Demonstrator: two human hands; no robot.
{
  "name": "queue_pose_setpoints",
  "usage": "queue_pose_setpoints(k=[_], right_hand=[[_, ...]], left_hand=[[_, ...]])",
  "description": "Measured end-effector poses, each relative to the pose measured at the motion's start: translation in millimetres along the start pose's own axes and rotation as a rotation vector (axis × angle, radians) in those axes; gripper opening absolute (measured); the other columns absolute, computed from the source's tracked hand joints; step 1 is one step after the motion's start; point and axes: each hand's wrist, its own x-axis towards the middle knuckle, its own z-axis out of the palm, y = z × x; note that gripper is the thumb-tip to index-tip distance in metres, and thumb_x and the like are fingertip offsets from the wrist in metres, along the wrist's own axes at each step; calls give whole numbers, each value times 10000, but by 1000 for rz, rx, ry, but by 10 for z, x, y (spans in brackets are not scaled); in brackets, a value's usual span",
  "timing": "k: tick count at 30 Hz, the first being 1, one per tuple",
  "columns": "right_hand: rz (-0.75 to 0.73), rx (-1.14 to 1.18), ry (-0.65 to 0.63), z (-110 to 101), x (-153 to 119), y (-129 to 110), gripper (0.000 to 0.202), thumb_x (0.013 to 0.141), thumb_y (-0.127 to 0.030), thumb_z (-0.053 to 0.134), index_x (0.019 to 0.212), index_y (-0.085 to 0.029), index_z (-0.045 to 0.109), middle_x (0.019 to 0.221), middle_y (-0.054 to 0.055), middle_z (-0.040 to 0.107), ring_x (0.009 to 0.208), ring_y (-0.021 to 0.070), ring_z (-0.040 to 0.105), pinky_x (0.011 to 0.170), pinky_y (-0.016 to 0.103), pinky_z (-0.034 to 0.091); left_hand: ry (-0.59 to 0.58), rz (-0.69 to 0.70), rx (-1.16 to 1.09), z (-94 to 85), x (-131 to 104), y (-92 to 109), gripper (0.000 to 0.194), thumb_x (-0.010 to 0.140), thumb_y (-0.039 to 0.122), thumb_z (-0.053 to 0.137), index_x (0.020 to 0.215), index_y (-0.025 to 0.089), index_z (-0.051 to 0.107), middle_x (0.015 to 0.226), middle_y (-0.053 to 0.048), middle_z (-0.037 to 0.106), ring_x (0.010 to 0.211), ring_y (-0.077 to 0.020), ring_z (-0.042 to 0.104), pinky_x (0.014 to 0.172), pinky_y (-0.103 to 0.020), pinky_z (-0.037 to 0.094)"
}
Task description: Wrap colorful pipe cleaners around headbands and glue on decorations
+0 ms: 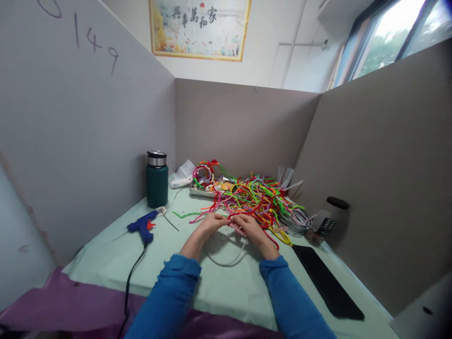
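Spanning left hand (211,227), right hand (250,229): hoop (228,265)

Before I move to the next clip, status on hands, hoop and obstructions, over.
Left hand and right hand close together, fingers pinched on fuzzy stem. Thin hoop arcing toward wearer. Tangled pile crowding just beyond; glue gun off left.

On the table (240,294), the bottle (157,186) is standing left, the glue gun (143,227) lying before it; the tray (203,192) is resting behind, right of the bottle; the pipe-cleaner pile (259,197) is spreading rightward from the tray; the jar (326,219) is sitting farther right; the flat slab (328,282) is lying before the jar; the hoop (228,265) is staying between glue gun and slab.
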Motion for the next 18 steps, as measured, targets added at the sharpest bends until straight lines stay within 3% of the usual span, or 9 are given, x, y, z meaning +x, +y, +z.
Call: queue_pose_setpoints(k=[5, 10, 14, 18], right_hand=[[67, 135, 44, 36, 3, 11, 393, 667, -534, 734, 665, -152, 644, 578, -13, 553, 510, 91, 436, 484, 225, 311], [72, 68, 101, 71, -3, 30, 415, 672, -531, 725, 565, -149, 601, 483, -29, 485, 462, 83, 382, 462, 232, 277], [66, 55, 57, 53, -11, 33, 385, 693, -526, 708, 688, -144, 669, 587, 3, 580, 516, 100, 450, 489, 231, 320], [4, -1, -89, 14, -33, 1, 330, 708, -462, 723, 846, -164, 696, 696, 3, 609, 561, 102, 485, 519, 229, 367]], left_hand=[[-97, -22, -50, 23, -27, 16, 288, 663, 408, 737, 693, 128, 676, 397, 71, 313, 354, -48, 205, 411, -261, 83], [-114, -51, 10, 26, -9, 5, 230, 674, 356, 711, 661, 131, 662, 405, 69, 318, 356, -55, 224, 406, -257, 95], [-68, -55, -2, 17, 12, 0, 232, 687, 368, 688, 656, 141, 648, 421, 67, 336, 358, -60, 249, 403, -245, 131], [-14, -9, -4, 1, 33, -19, 267, 693, 377, 680, 579, 152, 591, 433, 53, 361, 364, -63, 274, 406, -246, 150]])
